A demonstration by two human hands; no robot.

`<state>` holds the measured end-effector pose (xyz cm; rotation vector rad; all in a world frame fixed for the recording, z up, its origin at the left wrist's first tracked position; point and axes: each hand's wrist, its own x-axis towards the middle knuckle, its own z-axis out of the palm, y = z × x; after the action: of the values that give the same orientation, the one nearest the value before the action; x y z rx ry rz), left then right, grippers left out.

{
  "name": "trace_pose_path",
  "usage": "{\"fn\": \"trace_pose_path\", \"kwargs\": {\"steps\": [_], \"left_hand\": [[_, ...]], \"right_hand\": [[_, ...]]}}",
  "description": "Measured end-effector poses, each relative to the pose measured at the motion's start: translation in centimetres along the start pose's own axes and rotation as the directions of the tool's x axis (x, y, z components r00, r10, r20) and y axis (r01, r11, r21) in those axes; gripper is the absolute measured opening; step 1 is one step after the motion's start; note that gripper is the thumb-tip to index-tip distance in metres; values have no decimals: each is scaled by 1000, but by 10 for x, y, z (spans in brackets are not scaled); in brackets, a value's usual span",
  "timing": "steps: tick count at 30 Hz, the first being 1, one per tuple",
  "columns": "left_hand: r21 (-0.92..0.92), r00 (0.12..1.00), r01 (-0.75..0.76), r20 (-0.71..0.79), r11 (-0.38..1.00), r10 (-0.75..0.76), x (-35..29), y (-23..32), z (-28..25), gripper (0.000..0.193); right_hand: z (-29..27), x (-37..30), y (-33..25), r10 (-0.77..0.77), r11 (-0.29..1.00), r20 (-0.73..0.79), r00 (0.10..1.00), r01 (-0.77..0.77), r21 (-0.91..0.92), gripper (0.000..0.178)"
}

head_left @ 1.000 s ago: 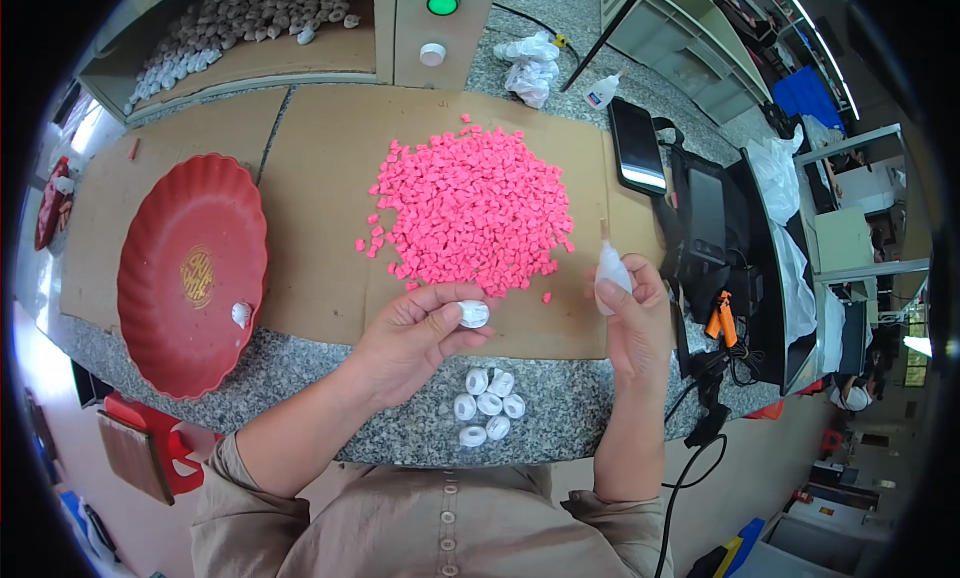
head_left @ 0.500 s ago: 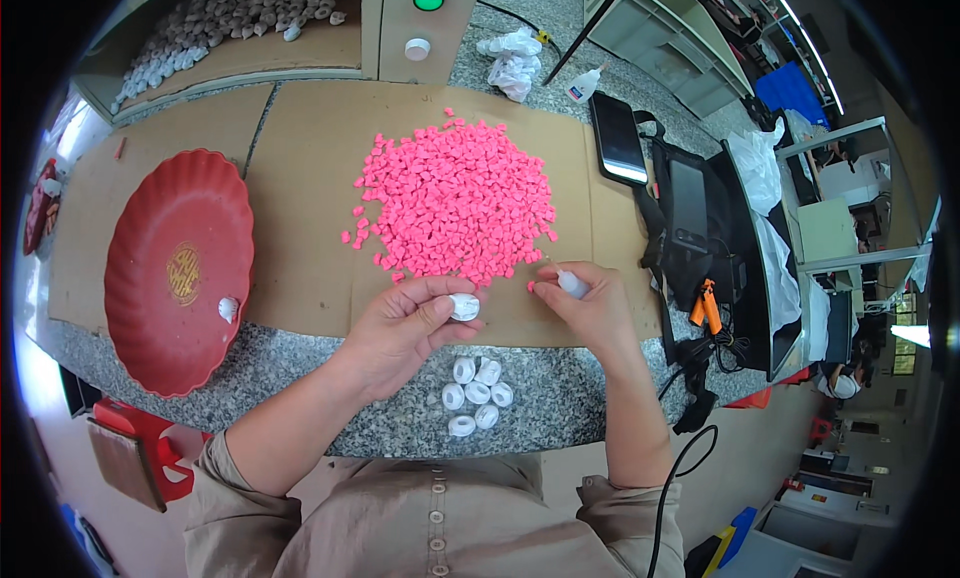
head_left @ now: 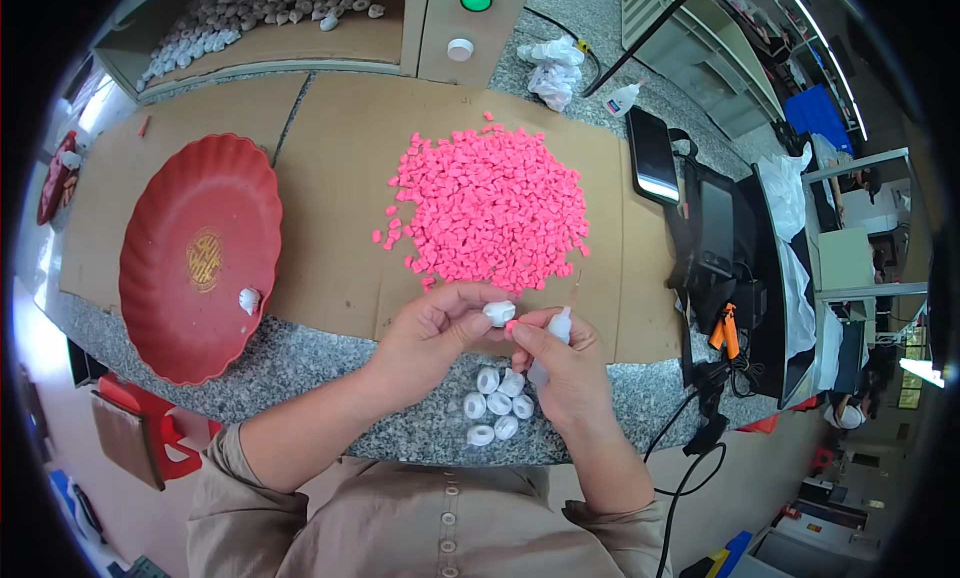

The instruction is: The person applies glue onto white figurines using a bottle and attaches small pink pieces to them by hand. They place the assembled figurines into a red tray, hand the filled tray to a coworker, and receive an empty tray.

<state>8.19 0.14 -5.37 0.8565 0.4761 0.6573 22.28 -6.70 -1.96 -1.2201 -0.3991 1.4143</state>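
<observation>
Between the thumb and fingers of my left hand [head_left: 432,338] is a small white rounded piece [head_left: 499,314]. My right hand [head_left: 572,370] pinches a small pink piece [head_left: 511,327] against or right beside the white one; whether they touch I cannot tell. The same hand also keeps a small white glue bottle [head_left: 559,326] with a thin tip, pointing up. Just beyond my hands lies a large heap of small pink pieces [head_left: 490,208] on a cardboard sheet [head_left: 335,178]. Several white ring-shaped pieces [head_left: 499,404] sit on the granite table edge below my hands.
At left stands a red scalloped tray [head_left: 200,323] with one white-and-red piece [head_left: 249,300] inside. A phone [head_left: 652,156], a black bag [head_left: 715,223] and orange-handled pliers [head_left: 725,330] lie at right. Behind are another bottle [head_left: 621,100], crumpled plastic [head_left: 552,73] and a shelf of small pieces [head_left: 270,8].
My right hand has come left from the edge of the heap with a pink piece, up to the white piece in my left hand. The view has shifted slightly.
</observation>
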Motion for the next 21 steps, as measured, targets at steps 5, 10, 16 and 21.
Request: {"fn": "trace_pose_path", "kwargs": {"steps": [5,10,16,21], "left_hand": [[99,999,-37,11,994,36,-1,3,0,22],[99,1000,1,13,995,-2,-2,5,2,23],[223,1000,-19,-7,975,21,-4,3,0,22],[318,999,-29,-7,947,33,-7,5,1,22]], "right_hand": [[0,2,9,-147,984,-38,988,142,-111,8],[1,4,9,-135,985,-48,990,129,-114,9],[1,3,9,-169,977,-45,985,161,-140,11],[2,3,11,-254,933,-3,967,244,-264,14]]}}
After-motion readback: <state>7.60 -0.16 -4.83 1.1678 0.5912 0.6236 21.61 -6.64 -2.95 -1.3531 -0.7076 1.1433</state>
